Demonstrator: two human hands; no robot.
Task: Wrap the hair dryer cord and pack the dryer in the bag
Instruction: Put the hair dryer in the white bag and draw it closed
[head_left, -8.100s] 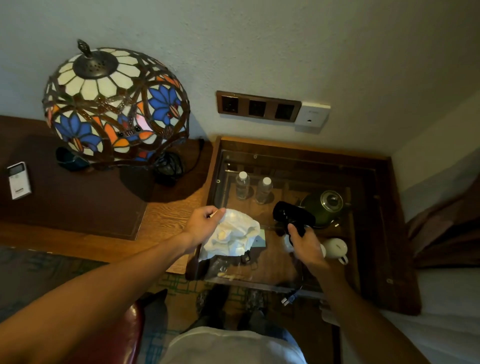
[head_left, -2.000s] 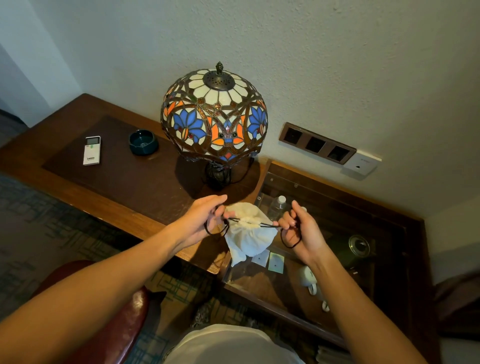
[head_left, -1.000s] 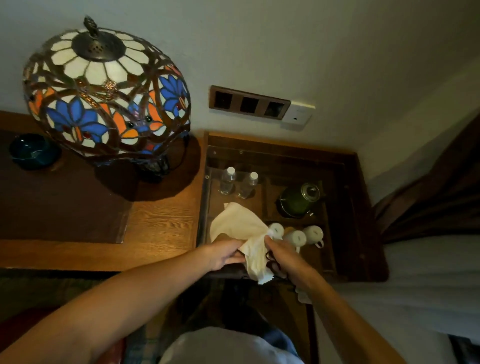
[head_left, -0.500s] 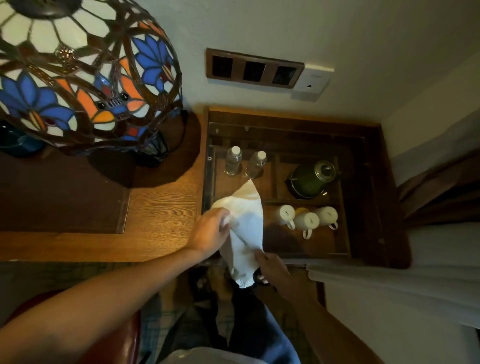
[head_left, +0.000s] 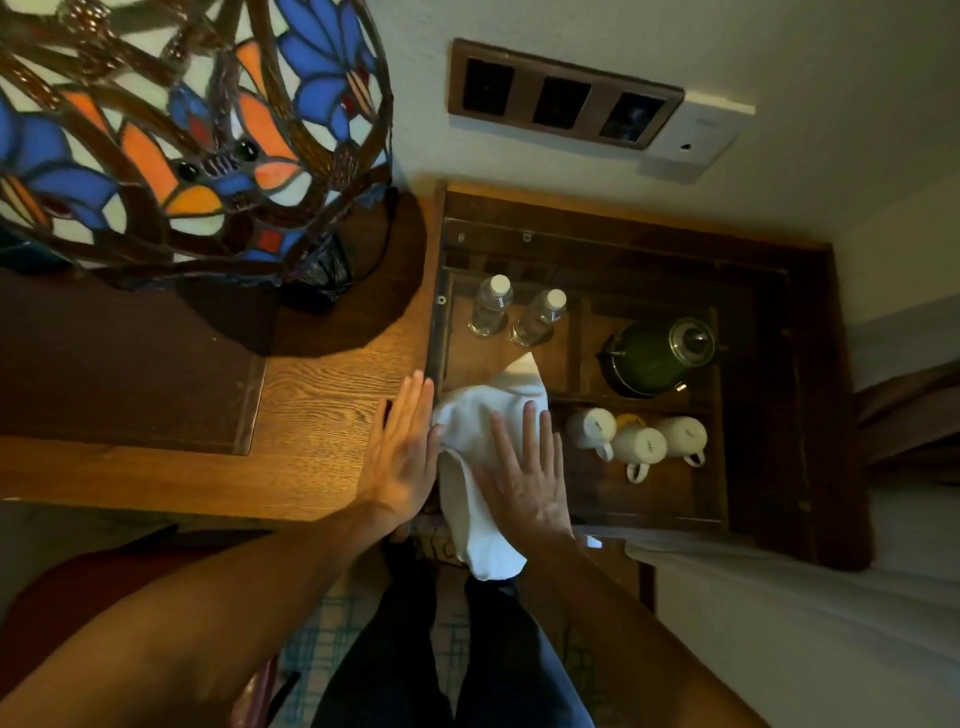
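Note:
The white cloth bag (head_left: 485, 431) lies on the glass top of the side cabinet (head_left: 779, 395), its lower end hanging over the front edge. The hair dryer and its cord are hidden; I cannot see them. My left hand (head_left: 402, 457) is flat and open, edge-on against the bag's left side, fingers pointing to the wall. My right hand (head_left: 524, 478) lies flat on top of the bag with fingers spread, holding nothing.
A stained-glass lamp (head_left: 171, 130) fills the upper left over the wooden desk (head_left: 322, 395). Under the glass stand two water bottles (head_left: 511, 314), a green kettle (head_left: 657, 353) and three white mugs (head_left: 636, 441). A wall socket panel (head_left: 563, 98) is above.
Both hands have let go of the bag and flattened out: the left beside it, the right on top. The bag now rests on the glass top. The camera has come closer.

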